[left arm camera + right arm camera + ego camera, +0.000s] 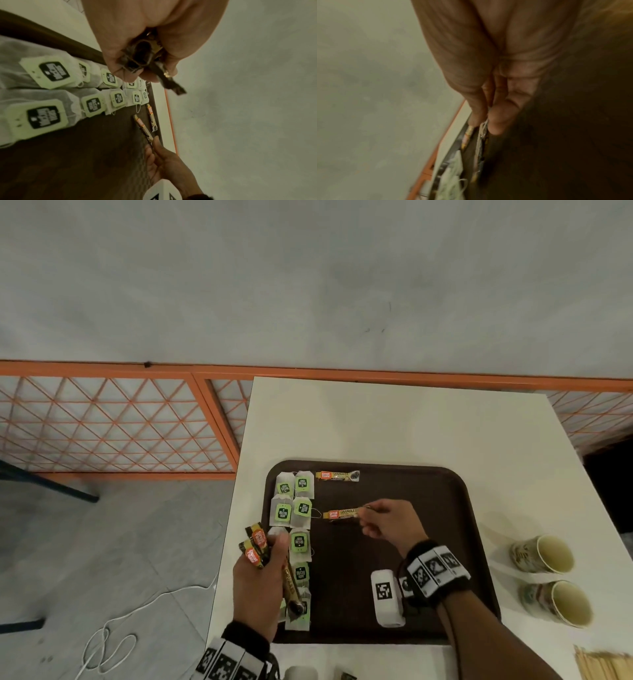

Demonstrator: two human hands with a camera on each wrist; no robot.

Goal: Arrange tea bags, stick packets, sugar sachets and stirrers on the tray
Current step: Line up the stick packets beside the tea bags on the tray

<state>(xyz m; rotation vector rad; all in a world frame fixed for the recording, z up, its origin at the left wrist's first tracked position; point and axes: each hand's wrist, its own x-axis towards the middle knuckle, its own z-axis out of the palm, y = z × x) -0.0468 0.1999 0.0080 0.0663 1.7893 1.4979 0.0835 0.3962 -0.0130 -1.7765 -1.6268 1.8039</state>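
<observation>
A dark brown tray (411, 484) lies on the white table. Several tea bags (303, 486) with green tags lie in two columns along its left side. One gold stick packet (337, 475) lies at the tray's far edge. My right hand (387, 522) pinches the end of a second stick packet (340, 514) just over the tray's middle; the right wrist view shows this stick packet (480, 147) between thumb and finger. My left hand (260, 583) grips a bunch of stick packets (255, 546) at the tray's left edge, seen as the bunch's dark ends (142, 58) in the left wrist view.
Two paper cups (548, 553) stand right of the tray. Wooden stirrers (603, 666) lie at the table's front right. A white roll with a marker (387, 597) sits on the tray near my right wrist. An orange lattice fence (120, 419) is to the left.
</observation>
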